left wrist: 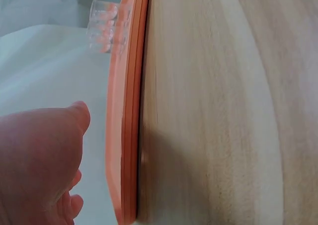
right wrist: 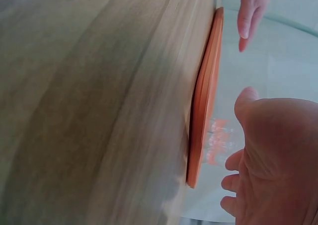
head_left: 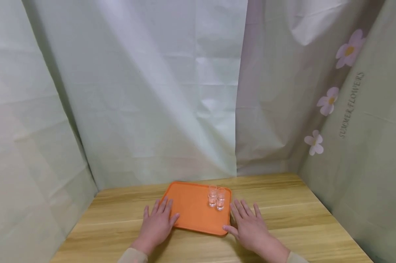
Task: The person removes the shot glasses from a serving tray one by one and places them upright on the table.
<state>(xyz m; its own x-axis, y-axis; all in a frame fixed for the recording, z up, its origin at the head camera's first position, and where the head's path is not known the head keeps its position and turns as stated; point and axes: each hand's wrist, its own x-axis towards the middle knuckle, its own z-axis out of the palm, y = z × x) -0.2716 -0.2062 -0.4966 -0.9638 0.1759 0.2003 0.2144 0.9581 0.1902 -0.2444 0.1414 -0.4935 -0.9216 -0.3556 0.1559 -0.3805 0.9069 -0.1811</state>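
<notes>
An orange tray (head_left: 193,215) lies flat and slightly turned on the wooden table. Several small clear glasses (head_left: 220,204) stand grouped upright near its right edge, and it is hard to tell whether they hold anything. My left hand (head_left: 156,224), fingers spread, is at the tray's left side; in the left wrist view its thumb (left wrist: 59,123) shows apart from the rim. Beside the right edge is my right hand (head_left: 250,228), its fingers straight and its thumb by the near right corner. Neither hand grips anything, and contact with the tray is unclear.
Wood-grain tabletop (head_left: 293,212) extends on both sides of the tray. Pale cloth (head_left: 152,109) hangs behind the table and along its left and right sides. The right-hand cloth (head_left: 375,153) carries printed flowers and lettering.
</notes>
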